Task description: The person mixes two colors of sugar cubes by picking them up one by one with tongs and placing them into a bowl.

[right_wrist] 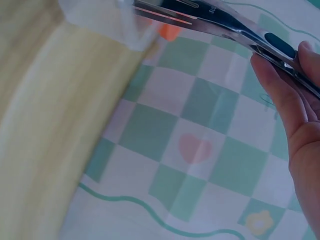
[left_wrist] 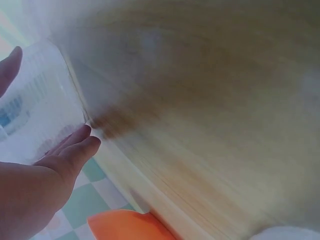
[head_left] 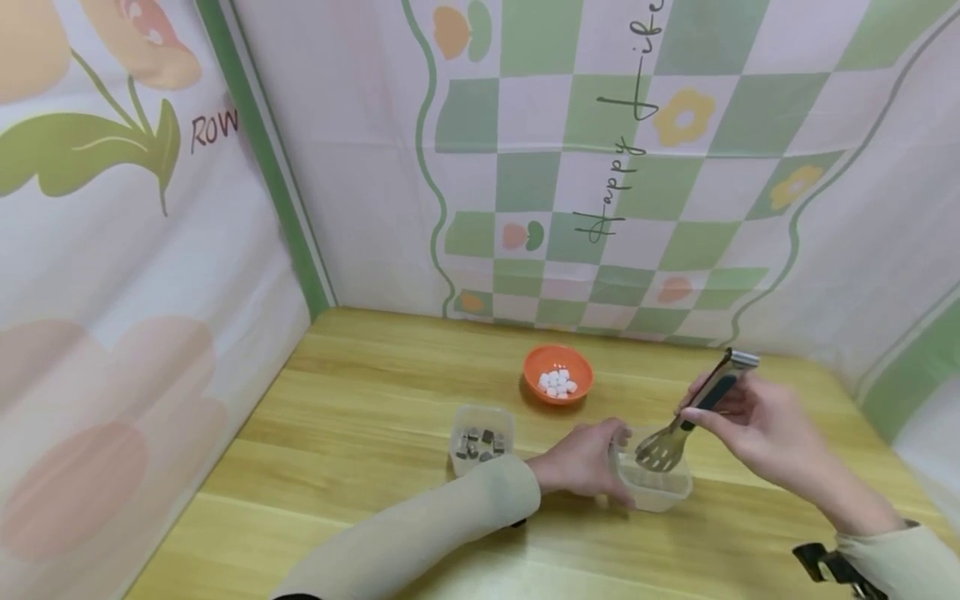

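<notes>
My right hand [head_left: 772, 433] holds a pair of metal kitchen tongs [head_left: 720, 389] by the dark-inlaid handle, between thumb and fingers. Their slotted head points down into a clear plastic box [head_left: 654, 500] at the right of the table. In the right wrist view, the tongs [right_wrist: 225, 25] slant over the wall of the box [right_wrist: 110, 27]. My left hand [head_left: 581, 461] grips that box from its left side, with thumb and fingers spread around it. The left wrist view shows the fingers of my left hand [left_wrist: 50, 175] against the translucent wall [left_wrist: 50, 100].
An orange bowl [head_left: 534, 367] with several small white cubes [head_left: 557, 383] stands at the back. Left of my left hand is another clear box [head_left: 483, 414] with several dark metallic cubes [head_left: 480, 442]. Printed cloth [head_left: 375, 208] closes off the back and left of the wooden table [head_left: 375, 375].
</notes>
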`<action>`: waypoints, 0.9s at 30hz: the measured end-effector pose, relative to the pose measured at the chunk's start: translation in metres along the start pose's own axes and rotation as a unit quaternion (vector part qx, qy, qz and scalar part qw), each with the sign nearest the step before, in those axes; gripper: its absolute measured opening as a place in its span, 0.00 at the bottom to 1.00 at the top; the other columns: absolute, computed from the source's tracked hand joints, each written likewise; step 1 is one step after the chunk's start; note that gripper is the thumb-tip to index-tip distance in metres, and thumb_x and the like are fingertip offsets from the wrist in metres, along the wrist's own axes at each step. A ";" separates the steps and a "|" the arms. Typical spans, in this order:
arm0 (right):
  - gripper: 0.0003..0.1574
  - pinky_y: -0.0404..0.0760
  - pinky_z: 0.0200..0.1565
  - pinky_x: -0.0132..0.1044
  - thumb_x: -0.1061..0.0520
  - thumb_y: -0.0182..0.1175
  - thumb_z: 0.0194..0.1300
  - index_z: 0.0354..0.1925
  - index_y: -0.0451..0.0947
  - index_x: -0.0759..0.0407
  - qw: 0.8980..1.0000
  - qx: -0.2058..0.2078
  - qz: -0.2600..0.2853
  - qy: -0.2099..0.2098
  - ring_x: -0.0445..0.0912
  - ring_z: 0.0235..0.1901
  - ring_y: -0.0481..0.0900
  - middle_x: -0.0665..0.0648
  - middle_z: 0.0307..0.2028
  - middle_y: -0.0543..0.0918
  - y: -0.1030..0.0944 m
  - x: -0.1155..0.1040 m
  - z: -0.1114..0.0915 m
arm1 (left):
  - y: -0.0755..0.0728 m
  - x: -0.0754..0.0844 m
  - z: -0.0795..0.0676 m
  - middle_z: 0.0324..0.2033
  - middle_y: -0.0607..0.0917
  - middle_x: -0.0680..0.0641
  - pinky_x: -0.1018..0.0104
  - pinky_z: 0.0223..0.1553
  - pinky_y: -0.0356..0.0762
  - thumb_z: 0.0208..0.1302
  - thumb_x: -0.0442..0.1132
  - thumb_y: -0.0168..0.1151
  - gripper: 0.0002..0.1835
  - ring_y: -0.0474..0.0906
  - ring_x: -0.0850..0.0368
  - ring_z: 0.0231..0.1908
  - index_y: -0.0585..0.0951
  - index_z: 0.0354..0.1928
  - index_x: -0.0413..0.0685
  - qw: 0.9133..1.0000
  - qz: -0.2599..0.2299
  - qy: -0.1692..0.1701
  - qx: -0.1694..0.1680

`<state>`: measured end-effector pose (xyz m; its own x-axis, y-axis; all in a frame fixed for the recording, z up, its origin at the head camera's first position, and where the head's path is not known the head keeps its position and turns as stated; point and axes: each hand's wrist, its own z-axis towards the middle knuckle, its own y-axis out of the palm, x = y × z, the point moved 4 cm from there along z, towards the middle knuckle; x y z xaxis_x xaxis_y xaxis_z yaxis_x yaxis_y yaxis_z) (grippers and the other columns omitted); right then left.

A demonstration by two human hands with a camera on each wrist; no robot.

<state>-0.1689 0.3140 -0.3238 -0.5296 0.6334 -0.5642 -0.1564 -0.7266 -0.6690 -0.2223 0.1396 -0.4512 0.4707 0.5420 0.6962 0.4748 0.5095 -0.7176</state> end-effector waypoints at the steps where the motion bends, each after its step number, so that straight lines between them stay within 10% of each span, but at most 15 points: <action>1: 0.22 0.85 0.32 0.26 0.80 0.73 0.52 0.42 0.80 0.64 1.000 0.009 0.004 -0.012 0.38 0.28 0.87 0.51 0.32 0.89 -0.003 -0.002 0.002 | 0.000 0.000 0.000 0.56 0.84 0.58 0.77 0.55 0.75 0.40 0.46 0.91 0.49 0.79 0.67 0.53 0.76 0.67 0.52 1.000 0.000 -0.001 0.001; 12: 0.25 0.83 0.33 0.21 0.77 0.76 0.52 0.46 0.80 0.64 0.996 0.049 -0.050 -0.049 0.32 0.29 0.85 0.54 0.31 0.88 -0.013 -0.016 0.036 | 0.003 -0.001 0.001 0.56 0.84 0.59 0.78 0.52 0.76 0.41 0.46 0.91 0.48 0.78 0.69 0.52 0.76 0.67 0.52 1.000 0.000 -0.010 0.001; 27: 0.14 0.84 0.35 0.23 0.71 0.74 0.62 0.44 0.80 0.68 0.998 0.037 -0.011 -0.042 0.38 0.31 0.88 0.60 0.32 0.88 0.030 -0.005 0.088 | 0.000 0.002 -0.001 0.54 0.84 0.60 0.79 0.52 0.75 0.41 0.47 0.91 0.48 0.78 0.70 0.52 0.77 0.67 0.51 1.000 0.016 -0.009 0.005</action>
<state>-0.2444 0.2654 -0.2986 -0.5929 0.6276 -0.5045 -0.2283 -0.7318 -0.6422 -0.2212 0.1401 -0.4495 0.4730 0.5698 0.6720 0.4522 0.4976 -0.7402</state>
